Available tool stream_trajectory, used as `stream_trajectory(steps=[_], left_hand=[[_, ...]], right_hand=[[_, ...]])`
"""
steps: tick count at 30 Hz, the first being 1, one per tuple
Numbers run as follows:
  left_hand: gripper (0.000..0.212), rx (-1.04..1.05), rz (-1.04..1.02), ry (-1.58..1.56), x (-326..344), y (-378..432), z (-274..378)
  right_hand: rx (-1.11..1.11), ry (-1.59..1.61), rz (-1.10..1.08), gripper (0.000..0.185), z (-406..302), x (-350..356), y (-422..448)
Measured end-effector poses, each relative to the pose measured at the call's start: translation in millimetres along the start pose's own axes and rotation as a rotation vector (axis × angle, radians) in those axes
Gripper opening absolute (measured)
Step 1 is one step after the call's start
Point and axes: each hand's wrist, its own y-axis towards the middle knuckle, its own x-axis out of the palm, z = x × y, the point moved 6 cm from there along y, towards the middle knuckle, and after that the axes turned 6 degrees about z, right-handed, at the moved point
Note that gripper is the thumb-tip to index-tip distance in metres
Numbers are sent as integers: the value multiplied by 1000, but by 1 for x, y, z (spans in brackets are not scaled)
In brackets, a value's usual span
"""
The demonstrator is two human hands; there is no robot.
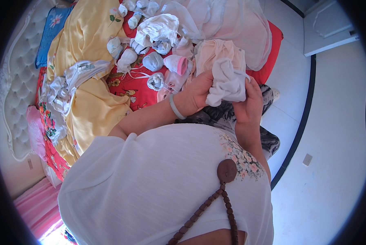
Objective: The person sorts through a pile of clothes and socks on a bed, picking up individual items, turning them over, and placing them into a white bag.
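A small white cloth garment (227, 82), bunched and folded, is held up between my two hands over my lap. My left hand (198, 92), with a pale bangle on its wrist, grips the left edge. At the right edge, my right hand (250, 98) pinches the cloth between fingers and thumb. Just beyond it lies a pale peach folded cloth (221, 53). Left of that are a pink-and-white sock with a pink cuff (176, 64), a grey rolled cloth (153, 61), a small white-grey rolled item (155, 81) and a crumpled white cloth (160, 27).
A red patterned bed cover (121, 84) lies under the clothes. Yellow satin bedding (88, 107) with white garments on it spreads to the left, before a tufted headboard (19, 82). Sheer white-pink fabric (231, 24) covers the far side. Tiled floor (288, 101) lies right.
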Motion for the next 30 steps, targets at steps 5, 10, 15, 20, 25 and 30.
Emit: stream_trajectory(steps=[5,10,15,20,25,30], left_hand=[[19,809,-83,890,12,-24,28],[21,633,40,881,2,-18,25],[24,848,166,1237,1,-26,35],[24,891,144,1435,11,-36,30],[34,723,-34,1473,18,-42,16],[46,688,-117,1526,15,-35,4]], right_hand=[[-33,-123,-74,27,2,15,-18],[-163,-539,-152,41,5,25,-19],[-273,-792,-107,34,6,29,-18],[-512,-980,12,24,-3,23,-15],[-728,-1043,116,24,-12,12,-14],[-727,-998,258,28,-10,0,-14]])
